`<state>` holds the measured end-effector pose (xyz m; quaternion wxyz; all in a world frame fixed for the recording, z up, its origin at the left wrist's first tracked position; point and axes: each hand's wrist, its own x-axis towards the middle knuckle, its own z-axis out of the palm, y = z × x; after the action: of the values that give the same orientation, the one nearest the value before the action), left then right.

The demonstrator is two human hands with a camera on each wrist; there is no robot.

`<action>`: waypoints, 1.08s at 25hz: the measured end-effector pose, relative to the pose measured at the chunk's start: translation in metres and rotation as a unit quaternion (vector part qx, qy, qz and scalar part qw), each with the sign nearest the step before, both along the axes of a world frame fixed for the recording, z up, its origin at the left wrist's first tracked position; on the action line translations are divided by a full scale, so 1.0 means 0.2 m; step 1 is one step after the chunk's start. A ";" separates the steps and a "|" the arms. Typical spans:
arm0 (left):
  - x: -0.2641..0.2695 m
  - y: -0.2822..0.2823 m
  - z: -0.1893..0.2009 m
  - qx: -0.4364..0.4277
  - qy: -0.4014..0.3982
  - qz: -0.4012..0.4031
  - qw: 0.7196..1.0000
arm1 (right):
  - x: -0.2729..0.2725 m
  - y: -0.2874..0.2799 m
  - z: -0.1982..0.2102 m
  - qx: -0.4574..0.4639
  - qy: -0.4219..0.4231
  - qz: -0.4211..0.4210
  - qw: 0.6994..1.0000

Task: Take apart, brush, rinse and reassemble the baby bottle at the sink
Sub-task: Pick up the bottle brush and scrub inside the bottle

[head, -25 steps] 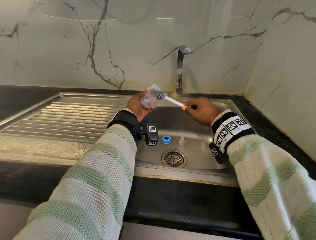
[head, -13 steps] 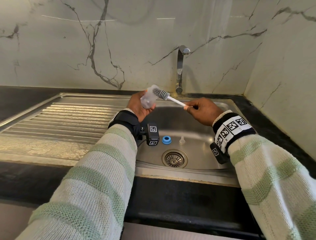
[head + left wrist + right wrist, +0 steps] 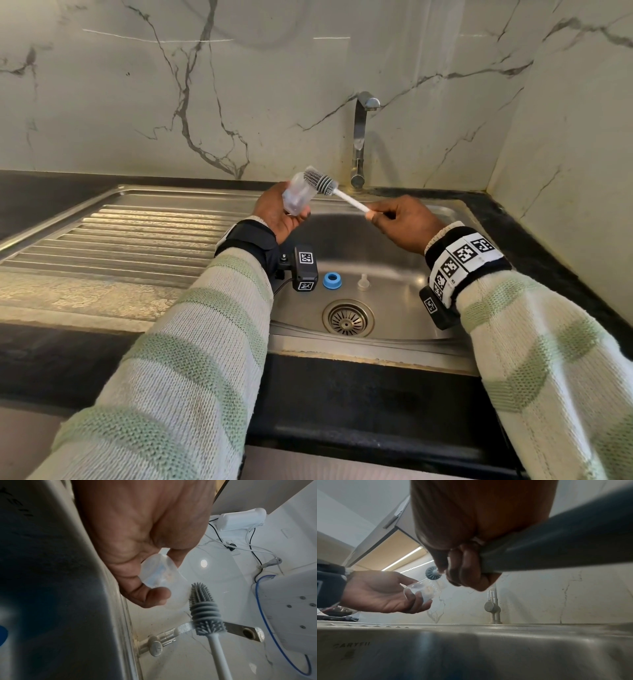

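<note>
My left hand [image 3: 274, 212] holds the clear baby bottle body [image 3: 297, 195] over the sink's left rim, mouth tilted up toward the right; fingers and thumb curl round it [image 3: 154, 573]. My right hand [image 3: 399, 221] pinches the white handle of the bottle brush [image 3: 349, 200]. Its grey silicone head [image 3: 320, 183] is out of the bottle, just beside the mouth [image 3: 203, 609]. The blue screw ring [image 3: 332, 281] and the clear teat [image 3: 363, 282] lie on the sink floor above the drain.
The steel sink basin [image 3: 394, 260] has a round drain strainer [image 3: 347, 318] at the front. A tap [image 3: 359, 137] stands at the back against the marble wall. A ribbed drainboard [image 3: 130, 236] runs to the left; black counter surrounds it.
The brush head, which was inside the bottle a second ago, has been drawn out to the right and now sits clear of the mouth. The bottle has tilted slightly upward.
</note>
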<state>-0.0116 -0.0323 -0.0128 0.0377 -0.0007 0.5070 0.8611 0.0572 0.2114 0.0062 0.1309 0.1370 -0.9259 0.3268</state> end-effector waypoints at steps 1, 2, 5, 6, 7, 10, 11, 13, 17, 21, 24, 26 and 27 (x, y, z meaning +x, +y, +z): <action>0.00 0.00 0.00 0.004 -0.004 0.003 1.000 | 0.00 0.00 0.00 0.016 -0.012 0.011 1.000; 0.00 0.00 0.00 0.008 -0.009 0.004 1.000 | 0.00 -0.01 0.00 0.027 -0.016 0.014 0.999; 0.01 0.01 0.02 0.010 -0.009 -0.028 1.000 | 0.01 -0.02 0.00 0.022 0.002 0.011 1.000; 0.01 0.01 0.02 0.007 -0.006 -0.034 0.999 | 0.01 -0.03 0.00 0.026 -0.007 0.020 0.999; 0.02 0.01 0.03 0.006 -0.004 -0.037 0.999 | 0.01 -0.03 0.01 0.029 -0.012 0.025 0.999; 0.01 0.00 0.02 -0.012 0.000 -0.020 1.000 | 0.01 -0.03 0.01 -0.011 0.014 -0.013 1.000; 0.02 0.00 0.01 -0.019 0.006 -0.020 1.000 | 0.01 -0.03 0.01 -0.001 0.006 -0.003 1.000; 0.01 0.00 0.00 -0.034 0.012 -0.016 0.999 | 0.01 -0.05 0.00 0.030 -0.012 0.027 0.999; 0.00 0.00 0.00 -0.020 -0.003 -0.002 1.000 | 0.01 -0.05 0.01 0.023 0.005 0.007 1.000; 0.00 0.01 -0.01 -0.032 -0.023 0.012 0.999 | 0.02 -0.04 0.01 0.011 -0.002 -0.002 1.000; 0.01 0.00 0.00 -0.016 -0.023 -0.002 1.000 | 0.02 -0.03 0.02 0.014 -0.013 0.013 1.000; 0.02 0.01 0.02 -0.009 -0.015 -0.019 1.000 | 0.02 -0.03 0.02 0.021 -0.013 0.017 1.000; 0.02 0.01 0.03 -0.005 -0.010 -0.029 1.000 | 0.02 -0.04 0.01 0.016 -0.003 0.010 1.000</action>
<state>-0.0074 -0.0306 -0.0073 0.0674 0.0055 0.5108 0.8570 0.0615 0.2042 0.0091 0.1230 0.1474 -0.9301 0.3131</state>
